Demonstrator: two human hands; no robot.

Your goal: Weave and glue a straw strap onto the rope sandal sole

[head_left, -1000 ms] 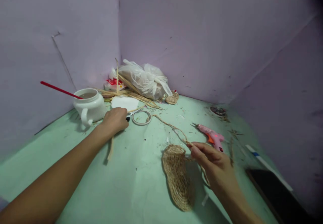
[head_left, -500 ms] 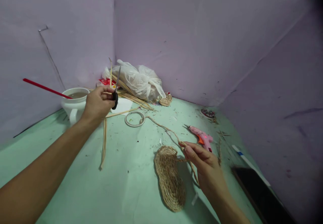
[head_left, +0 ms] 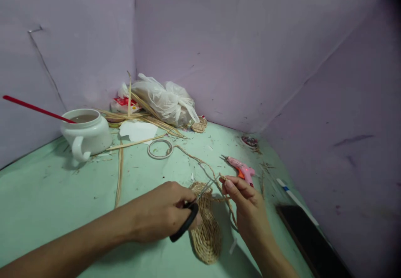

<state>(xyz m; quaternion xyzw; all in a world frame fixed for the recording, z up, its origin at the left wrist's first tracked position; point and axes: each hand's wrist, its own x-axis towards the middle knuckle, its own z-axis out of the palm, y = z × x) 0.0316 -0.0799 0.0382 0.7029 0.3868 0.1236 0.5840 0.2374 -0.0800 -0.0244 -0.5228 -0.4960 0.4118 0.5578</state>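
Note:
My left hand (head_left: 175, 211) grips a pair of scissors (head_left: 185, 223) by the black handles, with the blades slanting up to the right. Their tips come close to the end of a twisted straw cord (head_left: 200, 161) that my right hand (head_left: 242, 194) pinches between thumb and fingers. Under the scissors, a woven sole-shaped straw piece (head_left: 208, 236) lies on the table, partly covered by my left hand. A strand runs from its right edge toward my right hand. The cord's far end reaches a pale ring (head_left: 159, 149).
Beyond my right hand lies a pink glue gun (head_left: 240, 167); a dark phone (head_left: 307, 236) is at the right. A white pot (head_left: 87, 138) with a red stick (head_left: 37, 109) stands left. Straw strips (head_left: 156, 121) and a plastic bag (head_left: 166, 100) are at the back.
My left hand has brought the scissors from beside the white pot down and right, to the cord end at my right hand. My right hand keeps its pinch. The view has shifted slightly.

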